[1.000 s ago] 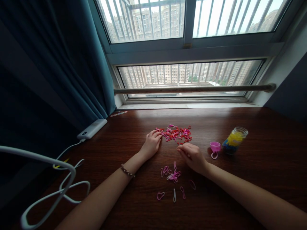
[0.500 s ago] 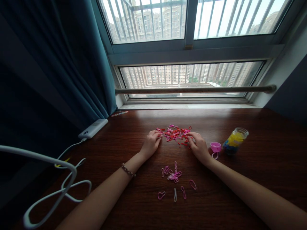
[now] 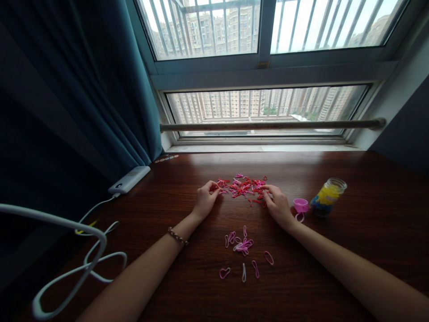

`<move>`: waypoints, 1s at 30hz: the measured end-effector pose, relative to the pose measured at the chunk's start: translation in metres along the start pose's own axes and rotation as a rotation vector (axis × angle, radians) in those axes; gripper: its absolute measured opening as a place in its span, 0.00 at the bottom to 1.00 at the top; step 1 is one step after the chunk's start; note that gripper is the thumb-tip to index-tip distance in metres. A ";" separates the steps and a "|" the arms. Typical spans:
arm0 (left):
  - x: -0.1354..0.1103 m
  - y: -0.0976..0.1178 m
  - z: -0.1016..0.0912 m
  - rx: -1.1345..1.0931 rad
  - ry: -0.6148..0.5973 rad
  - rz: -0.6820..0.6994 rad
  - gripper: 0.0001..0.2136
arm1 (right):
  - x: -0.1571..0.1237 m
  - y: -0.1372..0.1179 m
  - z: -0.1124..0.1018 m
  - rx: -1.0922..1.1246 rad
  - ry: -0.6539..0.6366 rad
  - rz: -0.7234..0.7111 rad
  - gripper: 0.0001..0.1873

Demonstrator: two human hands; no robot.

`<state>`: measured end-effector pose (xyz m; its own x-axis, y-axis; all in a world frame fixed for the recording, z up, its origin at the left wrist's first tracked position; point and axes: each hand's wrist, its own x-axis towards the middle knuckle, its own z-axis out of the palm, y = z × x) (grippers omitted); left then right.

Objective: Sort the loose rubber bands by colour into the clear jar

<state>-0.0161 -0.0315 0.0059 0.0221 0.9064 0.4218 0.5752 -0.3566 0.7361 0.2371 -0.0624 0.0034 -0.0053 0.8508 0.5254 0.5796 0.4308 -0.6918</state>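
Observation:
A pile of small red and pink rubber bands (image 3: 244, 186) lies on the dark wooden table (image 3: 335, 250). My left hand (image 3: 205, 200) rests at the pile's left edge, fingers curled with the tips pinched at the bands. My right hand (image 3: 278, 205) touches the pile's right edge, fingers bent down onto the bands. What either hand's tips hold is too small to make out. Nearer to me lies a smaller scatter of pink bands (image 3: 244, 250).
A glass jar of yellow and blue bands (image 3: 326, 197) lies tilted at the right, its pink lid (image 3: 300, 205) beside it. A white power bank (image 3: 129, 180) with white cables (image 3: 83, 264) sits at the left by the teal curtain (image 3: 83, 98). The window sill (image 3: 261, 147) runs behind.
My right hand moved from near the lower scatter up to the right edge of the red pile. My left hand shifted slightly, its fingers curling tighter at the pile's left edge.

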 end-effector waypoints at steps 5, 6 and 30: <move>0.000 -0.003 0.003 -0.154 -0.019 -0.024 0.07 | 0.000 -0.001 -0.001 0.007 -0.009 0.013 0.12; 0.000 -0.004 0.003 -0.188 -0.028 -0.024 0.07 | 0.000 -0.001 -0.001 0.009 -0.011 0.014 0.12; -0.004 0.004 0.001 0.323 -0.192 0.342 0.09 | 0.001 0.024 0.013 -0.135 -0.130 -0.109 0.16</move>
<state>-0.0128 -0.0360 0.0071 0.3859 0.7860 0.4830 0.7319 -0.5795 0.3584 0.2403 -0.0475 -0.0193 -0.1739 0.8369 0.5191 0.6739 0.4854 -0.5569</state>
